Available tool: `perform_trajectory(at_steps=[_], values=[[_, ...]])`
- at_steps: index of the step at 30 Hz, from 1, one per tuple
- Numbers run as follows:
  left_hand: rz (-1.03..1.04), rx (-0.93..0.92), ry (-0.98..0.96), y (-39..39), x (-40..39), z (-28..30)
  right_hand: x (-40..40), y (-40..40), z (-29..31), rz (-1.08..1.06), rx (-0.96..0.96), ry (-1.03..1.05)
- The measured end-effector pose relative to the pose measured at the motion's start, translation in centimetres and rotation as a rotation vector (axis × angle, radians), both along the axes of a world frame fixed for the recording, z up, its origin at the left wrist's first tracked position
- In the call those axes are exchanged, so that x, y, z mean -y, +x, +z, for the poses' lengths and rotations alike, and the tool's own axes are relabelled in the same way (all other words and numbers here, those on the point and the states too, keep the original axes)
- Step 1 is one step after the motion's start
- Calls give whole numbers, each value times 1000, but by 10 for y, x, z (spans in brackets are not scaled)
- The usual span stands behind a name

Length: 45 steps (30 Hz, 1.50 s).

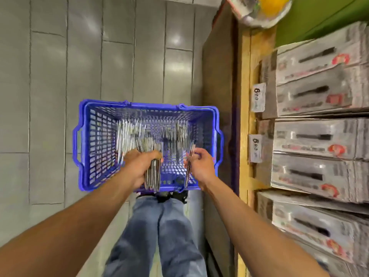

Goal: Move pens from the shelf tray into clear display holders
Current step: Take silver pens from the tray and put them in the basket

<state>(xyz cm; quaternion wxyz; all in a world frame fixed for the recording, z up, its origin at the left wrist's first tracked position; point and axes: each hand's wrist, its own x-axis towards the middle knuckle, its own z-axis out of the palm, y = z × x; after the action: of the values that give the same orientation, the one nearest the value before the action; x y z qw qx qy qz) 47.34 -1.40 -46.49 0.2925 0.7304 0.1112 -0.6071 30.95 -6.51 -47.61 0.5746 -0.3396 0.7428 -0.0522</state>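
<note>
A blue plastic mesh shopping basket (148,144) stands on the grey tiled floor (60,76), at the middle of the view, just ahead of the person's legs in blue jeans (159,236). Inside it lies a loose heap of slim silver-and-dark pens (139,134), blurred by motion, spread from the centre of the basket toward its 12 o'clock wall.

The left hand (139,166) reaches over the basket's 6 o'clock rim, its fingers curled tight round a thick bundle of pens (153,176) that stands roughly upright, the lower ends reaching down past the rim. The right hand (200,164), at 3 o'clock from the left hand and apart from it, pinches a thin few pens (189,160) between thumb and fingertips; how many cannot be told through the blur.

At 3 o'clock from the basket rises a wooden shelf unit (244,116) with a yellowish edge. It carries stacked grey cardboard boxes (315,136), each printed with a dark pen shape and a red mark. Two small white price tags (257,96) sit on the shelf edge at the boxes' 9 o'clock side. At 1 o'clock, at the top of the view, a blurred yellow-and-white object (259,9) rests above the shelf.
</note>
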Motion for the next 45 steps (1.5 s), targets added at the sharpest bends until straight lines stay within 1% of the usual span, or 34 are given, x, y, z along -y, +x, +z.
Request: perform_trajectory(at_steps=[2, 3, 5, 8, 11, 15, 16, 19, 23, 28, 31, 36, 42, 45], values=[[-15, 35, 18, -4, 7, -47, 1, -4, -46, 86, -119, -13], [-22, 50, 23, -7, 10, -70, 3, -5, -67, 112, -148, -11], [-40, 53, 39, -11, 16, -112, 8, -6, -106, 148, -170, 2], [-105, 84, 64, -21, 27, -175, 22, -9, -163, 113, -181, -21], [-145, 121, 49, -33, 37, -233, 30, -3, -216, 133, -221, -38], [-109, 144, 25, -48, 46, -295, 36, 10, -270, 181, -317, -59], [-99, 160, 23, -50, 50, -302, 38, 12, -279, 198, -343, -61], [-154, 201, -31, -56, 54, -326, 41, 16, -300, 244, -417, -100], [-248, 265, -39, -60, 57, -333, 38, 13, -311, 304, -466, -119], [-332, 355, -38, -71, 59, -330, 31, 2, -309, 398, -423, -127], [-389, 370, -50, -75, 60, -327, 29, -3, -303, 406, -385, -108], [-539, 467, -31, -78, 56, -323, 26, -8, -294, 401, -361, -79], [-521, 503, -45, -80, 44, -319, 19, -13, -290, 381, -351, -58], [-493, 594, -54, -75, 38, -317, 15, -14, -290, 390, -365, -47]])
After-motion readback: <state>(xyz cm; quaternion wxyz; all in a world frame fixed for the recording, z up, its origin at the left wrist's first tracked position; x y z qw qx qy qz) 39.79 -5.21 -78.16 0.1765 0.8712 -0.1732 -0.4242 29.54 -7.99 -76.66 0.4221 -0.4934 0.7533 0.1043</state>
